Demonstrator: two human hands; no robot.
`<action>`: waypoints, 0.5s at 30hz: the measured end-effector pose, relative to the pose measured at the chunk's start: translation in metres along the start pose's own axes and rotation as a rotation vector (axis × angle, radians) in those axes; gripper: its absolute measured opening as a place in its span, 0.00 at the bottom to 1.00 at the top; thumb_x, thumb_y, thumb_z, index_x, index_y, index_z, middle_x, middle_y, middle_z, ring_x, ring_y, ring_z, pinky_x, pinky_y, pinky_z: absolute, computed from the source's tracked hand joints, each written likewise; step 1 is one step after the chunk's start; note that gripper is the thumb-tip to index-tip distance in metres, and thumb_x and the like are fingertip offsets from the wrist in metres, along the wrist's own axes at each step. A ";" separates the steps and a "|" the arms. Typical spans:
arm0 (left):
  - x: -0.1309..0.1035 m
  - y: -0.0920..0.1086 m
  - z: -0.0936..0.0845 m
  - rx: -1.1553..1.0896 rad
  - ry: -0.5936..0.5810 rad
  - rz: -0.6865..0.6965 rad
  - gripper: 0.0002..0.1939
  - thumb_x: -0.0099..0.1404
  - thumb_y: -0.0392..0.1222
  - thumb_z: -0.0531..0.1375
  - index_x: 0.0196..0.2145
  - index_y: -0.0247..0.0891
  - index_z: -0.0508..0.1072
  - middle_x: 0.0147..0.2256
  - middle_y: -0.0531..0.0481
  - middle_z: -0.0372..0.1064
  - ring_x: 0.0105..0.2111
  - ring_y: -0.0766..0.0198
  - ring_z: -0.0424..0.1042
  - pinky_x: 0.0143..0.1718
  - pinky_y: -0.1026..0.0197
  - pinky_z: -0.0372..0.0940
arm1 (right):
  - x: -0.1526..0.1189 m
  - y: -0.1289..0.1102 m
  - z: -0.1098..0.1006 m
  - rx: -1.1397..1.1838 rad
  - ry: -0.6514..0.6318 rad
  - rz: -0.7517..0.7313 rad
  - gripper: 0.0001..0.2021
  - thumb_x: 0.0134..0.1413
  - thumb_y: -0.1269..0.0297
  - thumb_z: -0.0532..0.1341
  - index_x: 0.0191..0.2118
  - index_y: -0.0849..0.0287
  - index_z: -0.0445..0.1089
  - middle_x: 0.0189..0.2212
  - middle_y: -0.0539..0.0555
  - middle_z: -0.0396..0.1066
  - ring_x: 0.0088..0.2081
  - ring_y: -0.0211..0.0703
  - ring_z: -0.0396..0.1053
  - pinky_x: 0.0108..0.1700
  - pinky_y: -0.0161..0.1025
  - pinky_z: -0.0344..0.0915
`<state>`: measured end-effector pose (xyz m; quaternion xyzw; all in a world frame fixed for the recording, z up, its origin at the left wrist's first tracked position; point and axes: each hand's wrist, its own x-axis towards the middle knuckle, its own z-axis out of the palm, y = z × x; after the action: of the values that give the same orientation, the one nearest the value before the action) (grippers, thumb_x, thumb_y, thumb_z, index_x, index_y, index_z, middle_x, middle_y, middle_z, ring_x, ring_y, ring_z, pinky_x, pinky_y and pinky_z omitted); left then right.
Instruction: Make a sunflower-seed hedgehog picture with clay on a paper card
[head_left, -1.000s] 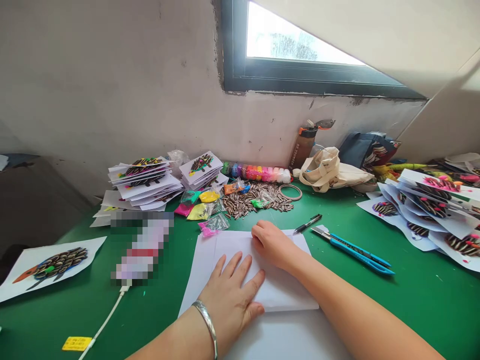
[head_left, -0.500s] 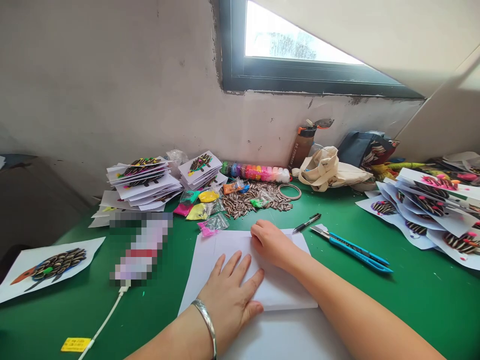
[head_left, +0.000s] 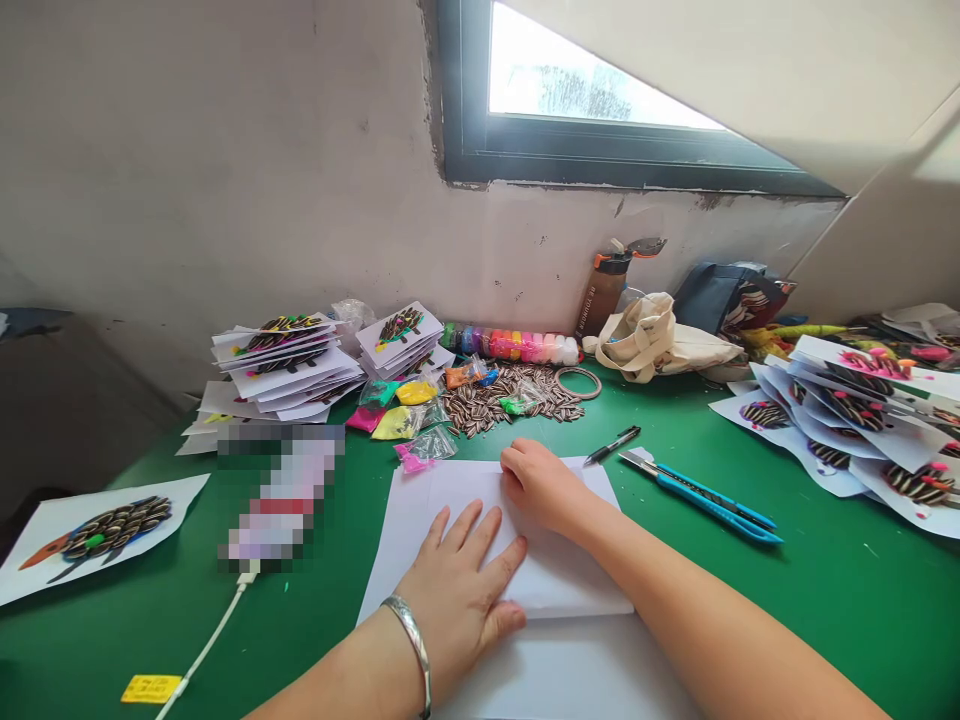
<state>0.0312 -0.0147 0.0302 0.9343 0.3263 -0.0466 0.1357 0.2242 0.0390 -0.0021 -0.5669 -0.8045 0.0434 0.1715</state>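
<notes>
White paper (head_left: 570,585) lies in front of me, with a folded-looking edge across its near part and more white paper beneath. My left hand (head_left: 469,575) rests flat on it, fingers spread and holding nothing; a silver bangle circles that wrist. Near the paper's far edge, my right hand (head_left: 544,487) is closed, its curled fingers pressed down on the sheet. Its fingertips are hidden, so I cannot tell whether they pinch anything. A black pen (head_left: 613,445) and a blue utility knife (head_left: 705,497) lie to the right of that hand.
Behind the paper are striped sunflower seeds (head_left: 499,400), small bags of coloured clay (head_left: 416,392) and a tape roll (head_left: 577,382). Stacks of seed pictures stand left (head_left: 292,370) and right (head_left: 862,410). A bottle (head_left: 602,295) and cloth bag (head_left: 649,340) stand by the wall. A white cable (head_left: 210,640) crosses the green table.
</notes>
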 end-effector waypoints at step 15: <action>-0.006 -0.001 -0.001 -0.059 -0.064 -0.003 0.33 0.65 0.64 0.41 0.64 0.51 0.46 0.66 0.42 0.36 0.64 0.42 0.33 0.59 0.33 0.37 | 0.000 -0.002 -0.018 -0.031 -0.047 0.033 0.07 0.56 0.72 0.54 0.34 0.60 0.68 0.33 0.55 0.66 0.37 0.42 0.62 0.39 0.37 0.58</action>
<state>0.0261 -0.0170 0.0324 0.9274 0.3245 -0.0671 0.1736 0.2284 0.0357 0.0150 -0.5815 -0.7995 0.0471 0.1429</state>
